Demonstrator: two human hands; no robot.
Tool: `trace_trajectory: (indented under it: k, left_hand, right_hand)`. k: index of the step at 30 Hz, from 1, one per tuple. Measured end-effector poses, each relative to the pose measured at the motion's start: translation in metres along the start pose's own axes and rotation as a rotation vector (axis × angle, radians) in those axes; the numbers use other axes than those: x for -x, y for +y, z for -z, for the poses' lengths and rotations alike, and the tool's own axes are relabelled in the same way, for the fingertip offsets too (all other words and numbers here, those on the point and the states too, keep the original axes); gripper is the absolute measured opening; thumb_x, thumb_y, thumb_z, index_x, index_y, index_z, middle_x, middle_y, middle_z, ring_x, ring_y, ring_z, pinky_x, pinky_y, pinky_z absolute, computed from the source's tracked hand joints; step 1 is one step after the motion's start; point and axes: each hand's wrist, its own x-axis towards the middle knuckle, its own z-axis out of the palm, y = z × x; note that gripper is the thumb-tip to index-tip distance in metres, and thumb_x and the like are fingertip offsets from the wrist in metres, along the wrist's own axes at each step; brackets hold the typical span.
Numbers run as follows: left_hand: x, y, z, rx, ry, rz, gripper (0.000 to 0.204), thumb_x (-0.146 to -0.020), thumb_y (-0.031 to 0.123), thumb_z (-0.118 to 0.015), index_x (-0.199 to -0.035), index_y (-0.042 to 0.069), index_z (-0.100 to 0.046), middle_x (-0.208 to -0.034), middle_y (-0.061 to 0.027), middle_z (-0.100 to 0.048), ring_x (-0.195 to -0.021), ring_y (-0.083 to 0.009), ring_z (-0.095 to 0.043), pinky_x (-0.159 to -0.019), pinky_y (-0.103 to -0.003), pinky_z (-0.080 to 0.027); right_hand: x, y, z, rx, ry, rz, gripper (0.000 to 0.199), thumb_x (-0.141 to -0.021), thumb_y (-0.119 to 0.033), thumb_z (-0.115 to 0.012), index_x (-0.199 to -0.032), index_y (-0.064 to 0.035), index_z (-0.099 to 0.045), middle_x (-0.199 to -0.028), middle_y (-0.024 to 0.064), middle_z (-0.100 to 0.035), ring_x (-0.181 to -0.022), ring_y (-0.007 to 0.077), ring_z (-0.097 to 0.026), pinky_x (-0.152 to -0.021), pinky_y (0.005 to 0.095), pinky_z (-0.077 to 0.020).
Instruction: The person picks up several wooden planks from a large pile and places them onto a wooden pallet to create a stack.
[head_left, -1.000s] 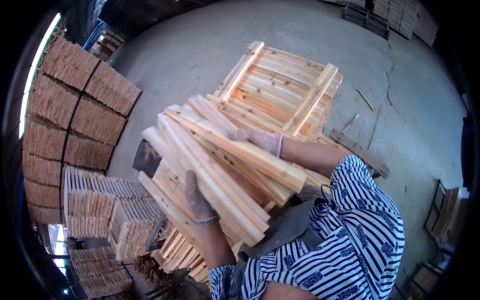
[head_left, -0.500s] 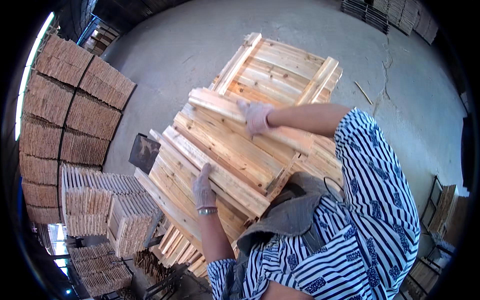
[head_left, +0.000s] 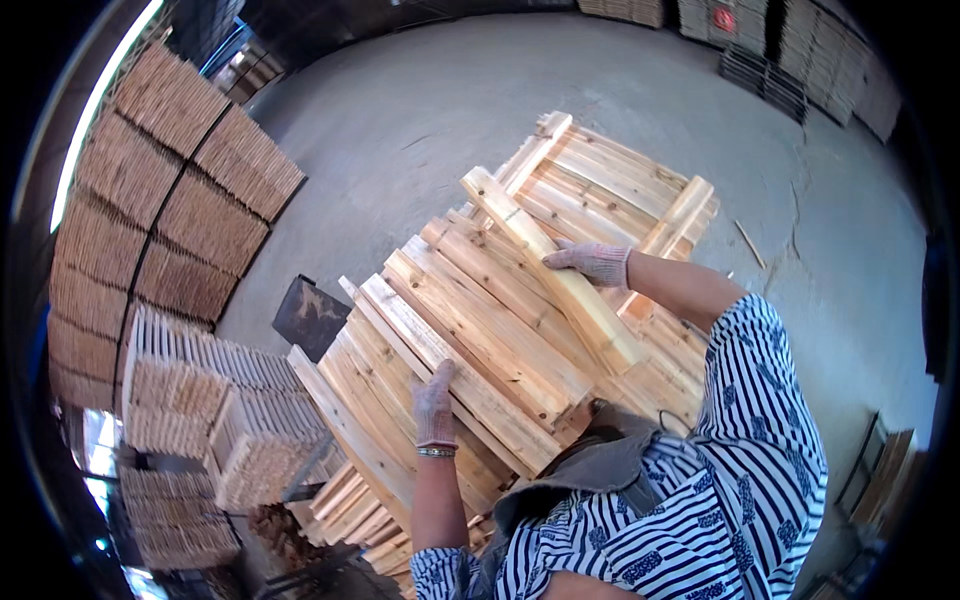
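My right hand (head_left: 592, 264), in a pale knitted glove, is closed on the edge of a long wooden board (head_left: 550, 270) that lies slanted over the far part of the layered boards. My left hand (head_left: 434, 408), also gloved, has its fingers bent over the near edge of another pale board (head_left: 425, 340). Between the hands lie several loose boards (head_left: 490, 325) side by side, some with knots. Beyond them is a panel of joined boards (head_left: 600, 175) with a crosswise batten (head_left: 670, 228) on its right side.
Tall strapped stacks of wood (head_left: 190, 180) stand at left, with piled slats (head_left: 185, 380) nearer me. A dark flat plate (head_left: 310, 318) is left of the boards. Grey concrete floor (head_left: 400, 120) stretches beyond, with a loose stick (head_left: 750, 243) on it. More stacks (head_left: 840, 70) stand far right.
The board in my right hand has moved away to the right and turned, its far end now over the panel's left side. My left hand stays at its board; the view has shifted.
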Motion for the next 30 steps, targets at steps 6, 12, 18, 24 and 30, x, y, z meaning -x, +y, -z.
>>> trace_trajectory:
  k: [6, 12, 18, 24, 30]
  left_hand:
    - [-0.008, -0.012, 0.010, 0.022, -0.024, -0.035, 0.049, -0.089, 0.022, -0.074, -0.128, -0.003, -0.057, -0.114, -0.0136, -0.067, -0.098, -0.0226, -0.068, -0.086, -0.034, -0.057]
    - [-0.003, -0.014, 0.010, -0.075, -0.036, -0.093, 0.048, -0.090, 0.021, -0.074, -0.126, -0.006, -0.058, -0.119, -0.0157, -0.067, -0.102, -0.0231, -0.067, -0.090, -0.033, -0.055]
    - [0.014, 0.010, -0.003, -0.056, -0.015, -0.057, 0.045, -0.092, 0.022, -0.071, -0.125, -0.005, -0.058, -0.116, -0.0121, -0.066, -0.100, -0.0200, -0.066, -0.089, -0.032, -0.056]
    - [0.002, 0.007, -0.010, 0.057, -0.032, 0.016, 0.050, -0.090, 0.019, -0.073, -0.131, -0.002, -0.053, -0.116, -0.0129, -0.065, -0.100, -0.0231, -0.067, -0.086, -0.036, -0.058]
    - [0.001, 0.001, -0.010, 0.056, -0.008, 0.022, 0.057, -0.088, 0.022, -0.074, -0.131, -0.008, -0.052, -0.114, -0.0140, -0.066, -0.099, -0.0217, -0.065, -0.086, -0.034, -0.055]
  right_hand:
    - [0.019, -0.017, -0.015, -0.006, -0.002, 0.054, 0.088, -0.087, -0.027, -0.073, -0.156, 0.0027, -0.028, -0.153, 0.0193, -0.044, -0.132, 0.0256, -0.053, -0.109, 0.0373, -0.0459]
    - [-0.006, -0.015, -0.001, 0.095, -0.124, 0.092, 0.084, -0.086, -0.027, -0.074, -0.154, 0.0024, -0.033, -0.147, 0.0196, -0.050, -0.130, 0.0249, -0.054, -0.109, 0.0351, -0.0450]
    - [0.009, -0.019, -0.045, 0.145, -0.130, 0.094, 0.079, -0.091, -0.039, -0.066, -0.155, -0.0038, -0.036, -0.149, 0.0161, -0.046, -0.137, 0.0234, -0.044, -0.115, 0.0356, -0.0361]
    - [-0.038, -0.018, -0.003, 0.581, -0.295, 0.123, 0.073, -0.090, -0.044, -0.064, -0.145, -0.0011, -0.046, -0.148, 0.0203, -0.048, -0.134, 0.0300, -0.049, -0.112, 0.0381, -0.0391]
    - [0.004, -0.050, -0.096, 1.165, 0.295, 0.163, 0.082, -0.088, -0.025, -0.068, -0.155, -0.0038, -0.025, -0.150, 0.0328, -0.041, -0.130, 0.0421, -0.055, -0.105, 0.0489, -0.0476]
